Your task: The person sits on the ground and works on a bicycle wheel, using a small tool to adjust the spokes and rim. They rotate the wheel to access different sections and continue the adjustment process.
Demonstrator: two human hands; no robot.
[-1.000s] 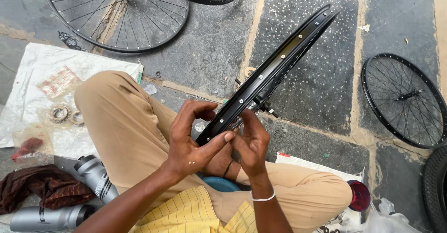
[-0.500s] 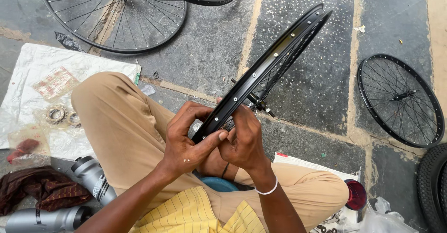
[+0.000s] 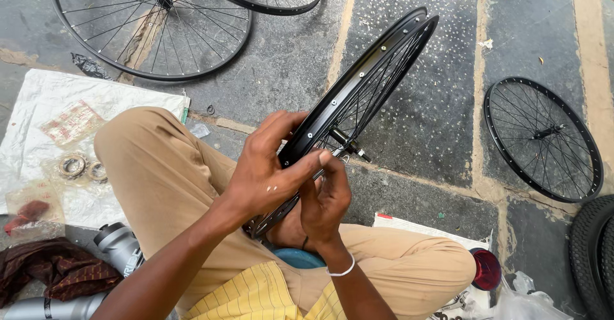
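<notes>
We hold a black spoked rim (image 3: 364,83) edge-on above our crossed legs, its far end tilting out over open stone floor (image 3: 441,128). Our left hand (image 3: 265,173) wraps its near edge; our right hand (image 3: 326,198) pinches at the rim there. Finished wheels (image 3: 150,26) (image 3: 543,138) lie well apart; a white sheet (image 3: 45,102) with bearing rings (image 3: 73,165) lies left.

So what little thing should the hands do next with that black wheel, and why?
Probably turn the black rim a little, to bring the next spoke hole round. The left hand grips the rim's near edge, thumb pressed across it, and the right hand pinches at one spot just beneath. A row of small holes runs along the rim, so that one spot looks like one of many.
</notes>
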